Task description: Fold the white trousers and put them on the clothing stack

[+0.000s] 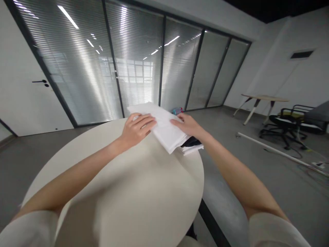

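Note:
A folded white cloth [164, 128] is held between my two hands, tilted above the far right part of the round table. My left hand [137, 128] grips its left edge, fingers lying over the top. My right hand [189, 124] holds the opposite edge with the thumb on top and the other fingers partly hidden. Under the cloth's right end, a dark folded cloth [191, 141] and a white folded piece [191, 149] lie stacked at the table's edge. The cloth above covers much of that stack.
The round cream table [144, 199] spans the middle. Beyond it stand glass partitions with blinds [138, 68] and a white door [33, 92]. To the right are a small table [267, 98], office chairs [288, 121] and a white pole [277, 152] near floor cables.

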`<act>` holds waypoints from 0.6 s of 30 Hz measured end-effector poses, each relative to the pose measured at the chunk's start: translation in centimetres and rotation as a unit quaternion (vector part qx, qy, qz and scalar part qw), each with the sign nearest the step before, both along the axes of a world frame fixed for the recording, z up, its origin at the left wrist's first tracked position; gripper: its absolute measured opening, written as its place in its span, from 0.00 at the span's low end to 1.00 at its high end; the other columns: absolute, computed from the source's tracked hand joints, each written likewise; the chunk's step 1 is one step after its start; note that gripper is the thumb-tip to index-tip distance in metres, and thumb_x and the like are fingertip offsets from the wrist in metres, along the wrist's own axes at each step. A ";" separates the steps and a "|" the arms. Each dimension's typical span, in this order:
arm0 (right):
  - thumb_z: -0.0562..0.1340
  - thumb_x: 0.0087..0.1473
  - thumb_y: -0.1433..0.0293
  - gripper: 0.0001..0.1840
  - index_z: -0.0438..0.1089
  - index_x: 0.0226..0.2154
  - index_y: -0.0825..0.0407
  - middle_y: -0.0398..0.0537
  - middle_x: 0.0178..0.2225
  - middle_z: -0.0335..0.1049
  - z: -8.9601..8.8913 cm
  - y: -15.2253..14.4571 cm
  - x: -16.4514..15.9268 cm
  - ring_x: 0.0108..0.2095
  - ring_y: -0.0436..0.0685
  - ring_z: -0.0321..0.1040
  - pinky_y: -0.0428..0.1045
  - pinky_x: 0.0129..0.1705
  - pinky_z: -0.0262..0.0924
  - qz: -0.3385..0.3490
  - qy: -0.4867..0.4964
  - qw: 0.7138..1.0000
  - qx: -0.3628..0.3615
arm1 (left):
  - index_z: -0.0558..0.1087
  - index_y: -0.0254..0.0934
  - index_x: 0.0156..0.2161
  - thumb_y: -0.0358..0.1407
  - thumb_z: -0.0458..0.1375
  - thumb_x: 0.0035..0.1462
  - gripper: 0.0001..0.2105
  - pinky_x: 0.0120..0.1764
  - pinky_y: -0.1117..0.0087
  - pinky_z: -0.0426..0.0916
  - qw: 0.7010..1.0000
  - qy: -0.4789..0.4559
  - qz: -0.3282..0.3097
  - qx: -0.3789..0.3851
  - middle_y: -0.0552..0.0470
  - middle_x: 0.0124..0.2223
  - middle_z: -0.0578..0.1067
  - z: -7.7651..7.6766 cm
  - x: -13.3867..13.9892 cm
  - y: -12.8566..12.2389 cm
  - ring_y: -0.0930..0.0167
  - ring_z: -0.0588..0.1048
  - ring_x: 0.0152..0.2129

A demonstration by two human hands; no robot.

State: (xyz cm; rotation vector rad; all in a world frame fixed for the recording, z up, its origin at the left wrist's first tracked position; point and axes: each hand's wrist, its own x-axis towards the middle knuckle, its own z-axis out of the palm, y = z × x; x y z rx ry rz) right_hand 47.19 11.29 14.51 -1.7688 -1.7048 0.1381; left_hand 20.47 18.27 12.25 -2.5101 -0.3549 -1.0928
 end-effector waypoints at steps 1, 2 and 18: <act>0.62 0.58 0.52 0.25 0.73 0.44 0.57 0.54 0.44 0.76 1.2 -0.1 2.0 0.43 0.59 0.72 0.50 0.45 0.64 -0.038 -0.006 0.999 0.014 | 0.75 0.41 0.52 0.29 0.49 0.67 0.15 0.58 0.53 0.59 1.000 -0.012 -0.006 -0.008 0.48 0.56 0.77 0.9 2.7 0.5 0.61 0.70 0.59; 0.62 0.57 0.53 0.25 0.73 0.44 0.58 0.54 0.44 0.76 2.2 -0.2 3.9 0.43 0.58 0.72 0.49 0.45 0.64 -0.074 -0.010 0.997 0.021 | 0.74 0.40 0.53 0.27 0.49 0.66 0.16 0.59 0.52 0.58 1.000 -0.020 -0.012 -0.016 0.47 0.57 0.77 1.6 5.3 1.1 0.61 0.69 0.60; 0.59 0.56 0.43 0.36 0.74 0.49 0.57 0.63 0.53 0.73 -5.2 1.1 14.5 0.54 0.71 0.70 0.57 0.54 0.65 -0.176 0.013 0.964 -0.199 | 0.73 0.43 0.54 0.39 0.53 0.63 0.16 0.67 0.55 0.48 0.921 -0.109 -0.057 -0.370 0.48 0.63 0.70 -8.3 17.0 2.8 0.61 0.56 0.67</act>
